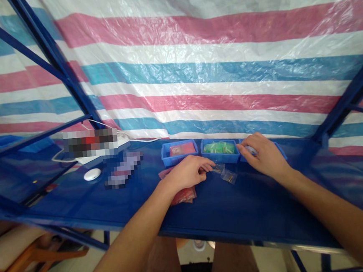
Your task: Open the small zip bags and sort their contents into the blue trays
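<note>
My left hand [189, 172] reaches over the table with its fingers closed at the edge of a small clear bag [218, 168] with small dark pieces inside. A second small clear bag [229, 176] lies beside it on the table. Under my left hand and wrist is a pile of pink bags [183, 195], partly hidden. My right hand [261, 152] is at the rightmost blue bin [280, 150], thumb and fingers curled together. Something pale shows between them, too small to name. My hand covers most of that bin.
A blue bin [180, 158] with pink contents and a blue bin [220, 158] of green packets stand at the back. On the left are a white round case [92, 174] and pixelated items. Blue frame posts [66, 74] and a striped sheet [213, 66] enclose the table.
</note>
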`<control>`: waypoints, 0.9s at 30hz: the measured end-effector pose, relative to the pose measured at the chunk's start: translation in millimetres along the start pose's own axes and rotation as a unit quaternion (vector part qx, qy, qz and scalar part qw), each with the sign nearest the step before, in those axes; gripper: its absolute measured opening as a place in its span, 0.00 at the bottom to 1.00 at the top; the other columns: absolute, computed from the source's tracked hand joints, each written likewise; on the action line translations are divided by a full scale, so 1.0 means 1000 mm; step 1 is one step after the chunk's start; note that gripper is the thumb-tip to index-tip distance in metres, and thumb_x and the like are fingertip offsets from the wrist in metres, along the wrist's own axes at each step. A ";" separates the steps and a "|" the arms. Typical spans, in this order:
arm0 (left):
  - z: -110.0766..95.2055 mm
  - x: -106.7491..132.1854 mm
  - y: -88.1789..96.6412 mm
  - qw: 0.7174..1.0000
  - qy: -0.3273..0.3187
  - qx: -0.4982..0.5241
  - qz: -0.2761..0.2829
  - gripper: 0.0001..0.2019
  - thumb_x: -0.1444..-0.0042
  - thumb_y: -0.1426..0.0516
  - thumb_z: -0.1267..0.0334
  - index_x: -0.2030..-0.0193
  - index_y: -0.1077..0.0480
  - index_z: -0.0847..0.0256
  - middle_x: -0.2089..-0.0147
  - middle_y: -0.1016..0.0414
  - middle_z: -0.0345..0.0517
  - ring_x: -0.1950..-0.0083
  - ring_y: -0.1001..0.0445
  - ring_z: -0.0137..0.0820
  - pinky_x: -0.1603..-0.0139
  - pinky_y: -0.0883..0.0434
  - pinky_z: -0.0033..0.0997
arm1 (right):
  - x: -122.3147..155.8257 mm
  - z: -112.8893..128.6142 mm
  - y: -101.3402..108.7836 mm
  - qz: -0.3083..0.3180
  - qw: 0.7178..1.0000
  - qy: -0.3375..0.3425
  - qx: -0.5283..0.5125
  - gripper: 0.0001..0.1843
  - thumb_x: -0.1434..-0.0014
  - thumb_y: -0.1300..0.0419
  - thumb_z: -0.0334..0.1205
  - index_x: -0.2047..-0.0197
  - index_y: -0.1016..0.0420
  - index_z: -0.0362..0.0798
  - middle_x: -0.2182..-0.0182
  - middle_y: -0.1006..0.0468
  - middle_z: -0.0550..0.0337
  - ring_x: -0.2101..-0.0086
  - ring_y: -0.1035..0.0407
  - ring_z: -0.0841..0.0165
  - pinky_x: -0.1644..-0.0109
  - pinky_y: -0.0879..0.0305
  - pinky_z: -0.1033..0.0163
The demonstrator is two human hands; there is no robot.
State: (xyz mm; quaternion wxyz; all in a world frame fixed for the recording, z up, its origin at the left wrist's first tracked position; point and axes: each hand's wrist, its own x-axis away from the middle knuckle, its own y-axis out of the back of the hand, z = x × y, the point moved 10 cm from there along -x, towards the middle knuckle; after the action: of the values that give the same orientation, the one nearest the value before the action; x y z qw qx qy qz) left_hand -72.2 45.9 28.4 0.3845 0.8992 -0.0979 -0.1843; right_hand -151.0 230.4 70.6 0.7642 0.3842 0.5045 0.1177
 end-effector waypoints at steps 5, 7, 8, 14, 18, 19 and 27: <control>0.013 -0.004 0.006 0.996 0.014 0.073 -0.052 0.20 0.45 0.42 0.79 0.47 0.20 0.65 0.52 0.14 0.54 0.52 0.14 0.36 0.48 0.19 0.36 | 0.005 0.037 -0.011 0.020 0.993 0.039 -0.109 0.09 0.29 0.42 0.46 0.55 0.22 0.54 0.61 0.18 0.52 0.58 0.27 0.54 0.51 0.31 0.47; 0.014 -0.005 0.013 0.990 0.014 0.107 -0.090 0.17 0.43 0.42 0.77 0.48 0.20 0.65 0.51 0.14 0.54 0.50 0.15 0.37 0.45 0.19 0.38 | 0.007 0.043 -0.015 0.026 0.990 0.037 -0.133 0.09 0.29 0.42 0.46 0.54 0.21 0.54 0.61 0.18 0.53 0.59 0.27 0.55 0.51 0.31 0.48; 0.013 -0.005 0.016 0.986 0.013 0.127 -0.108 0.16 0.42 0.41 0.76 0.48 0.21 0.65 0.50 0.15 0.54 0.49 0.15 0.37 0.44 0.20 0.39 | 0.007 0.043 -0.018 0.032 0.989 0.031 -0.142 0.09 0.29 0.41 0.46 0.53 0.21 0.55 0.61 0.18 0.53 0.59 0.26 0.55 0.51 0.30 0.48; -0.016 -0.009 0.012 0.958 -0.055 0.263 -0.102 0.12 0.36 0.37 0.65 0.47 0.21 0.64 0.45 0.18 0.58 0.43 0.18 0.39 0.39 0.23 0.39 | 0.018 0.031 -0.054 0.109 0.955 -0.083 -0.262 0.21 0.37 0.32 0.52 0.43 0.25 0.56 0.52 0.17 0.56 0.69 0.27 0.64 0.62 0.27 0.54; -0.030 -0.011 0.001 0.945 -0.080 0.309 -0.076 0.11 0.36 0.35 0.61 0.51 0.20 0.65 0.46 0.19 0.58 0.43 0.19 0.39 0.40 0.23 0.38 | 0.026 0.032 -0.078 0.166 0.885 -0.152 -0.408 0.24 0.41 0.29 0.54 0.46 0.25 0.54 0.55 0.15 0.58 0.71 0.24 0.65 0.66 0.26 0.58; -0.030 -0.011 0.001 0.942 -0.078 0.318 -0.078 0.11 0.36 0.35 0.61 0.51 0.20 0.65 0.46 0.19 0.58 0.43 0.19 0.39 0.40 0.23 0.38 | 0.027 0.033 -0.080 0.171 0.868 -0.164 -0.437 0.23 0.41 0.28 0.53 0.47 0.25 0.54 0.56 0.15 0.58 0.69 0.23 0.65 0.65 0.25 0.59; 0.002 -0.012 -0.002 0.942 0.018 0.313 -0.117 0.27 0.47 0.28 0.62 0.41 0.26 0.63 0.46 0.19 0.57 0.48 0.18 0.37 0.45 0.21 0.37 | 0.025 0.011 -0.080 0.097 0.833 -0.218 -0.500 0.22 0.43 0.26 0.52 0.51 0.23 0.51 0.62 0.12 0.57 0.65 0.19 0.62 0.62 0.25 0.59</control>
State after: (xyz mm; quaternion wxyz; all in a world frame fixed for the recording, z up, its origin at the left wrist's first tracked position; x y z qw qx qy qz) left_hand -84.1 49.8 29.4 0.0606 0.9826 -0.0376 -0.1717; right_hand -146.8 185.7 -0.6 0.9268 0.0127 0.1574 0.3409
